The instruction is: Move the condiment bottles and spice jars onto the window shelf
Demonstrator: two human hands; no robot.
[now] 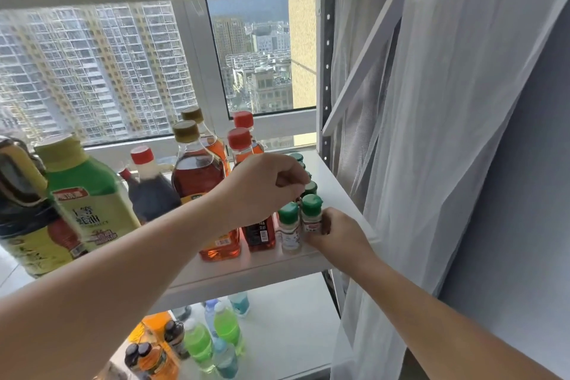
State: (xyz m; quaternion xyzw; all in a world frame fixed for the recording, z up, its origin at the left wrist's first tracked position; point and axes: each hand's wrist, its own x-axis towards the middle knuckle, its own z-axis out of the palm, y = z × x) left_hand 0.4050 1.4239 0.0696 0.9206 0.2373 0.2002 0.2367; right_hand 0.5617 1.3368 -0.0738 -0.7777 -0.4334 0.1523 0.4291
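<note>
progress looks far along, judging by how full the window shelf (336, 176) already is.

nearest, at the shelf's front edge close to its right corner, the right hand (337, 233) is closed around the front jar (311, 215), a small clear spice jar with a green cap, standing upright on the board. whether it is being set down or only nudged into line i cannot tell. touching its left side stands a second jar (289, 225) of the same kind. just left of that, also along the front edge, are a dark red-labelled bottle (260, 234) and an amber oil bottle (197, 163), partly hidden by the left forearm.

above them the left hand (265, 185) hovers with fingers curled together, pinched near the green caps (309, 187) of more jars running back along the right edge. if it holds anything, the picture does not show it.

farther left sit a soy bottle (148, 185), a green-and-yellow oil jug (86, 194) and a dark jug (24, 210) at the left front. toward the back edge by the window stand red-capped bottles (240, 139) and another gold-capped one (194, 116).

what is left seems small: settling this last jar and tidying the row. no source tabletop is in view, so i cannot say whether more items wait. drink bottles (197, 339) on the lower shelf look unrelated.
</note>
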